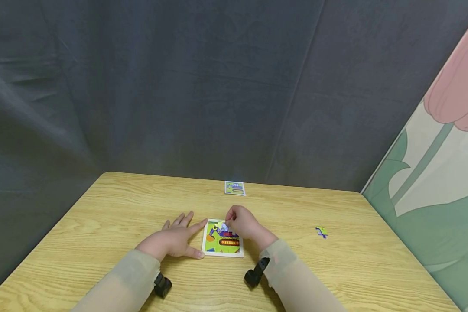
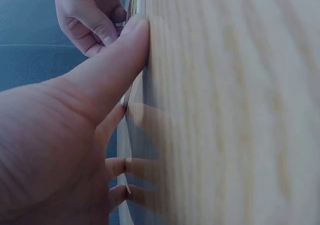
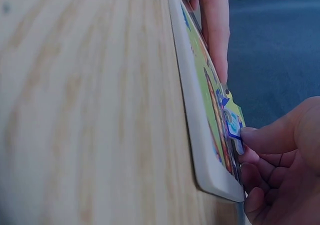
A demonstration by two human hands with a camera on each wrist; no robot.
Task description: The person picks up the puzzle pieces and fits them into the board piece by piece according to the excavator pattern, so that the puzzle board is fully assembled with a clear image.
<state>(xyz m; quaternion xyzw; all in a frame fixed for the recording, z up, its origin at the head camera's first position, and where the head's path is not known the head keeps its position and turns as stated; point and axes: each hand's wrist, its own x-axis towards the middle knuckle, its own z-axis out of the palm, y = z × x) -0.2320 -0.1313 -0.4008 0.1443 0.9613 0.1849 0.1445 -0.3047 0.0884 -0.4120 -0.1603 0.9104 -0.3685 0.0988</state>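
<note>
Between both hands on the wooden table (image 1: pixel 101 225) lies the puzzle tray (image 1: pixel 222 251). Left hand (image 1: pixel 174 239): fingers straight, braced against the tray's left edge. Right hand (image 1: pixel 242 222): fingertips pinch a puzzle piece (image 3: pixel 232 127) at the tray's upper right corner. The piece appears light, thin and stiff; grip by its edges. Beyond the hands lies a reference card (image 1: pixel 235 188); right of them, a loose piece (image 1: pixel 321 232). Nothing obstructs.

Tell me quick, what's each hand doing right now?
Left hand: open, fingers straight, steadying the puzzle tray's left edge.
Right hand: fingers curled, pinching a puzzle piece at the tray's far corner.
</note>
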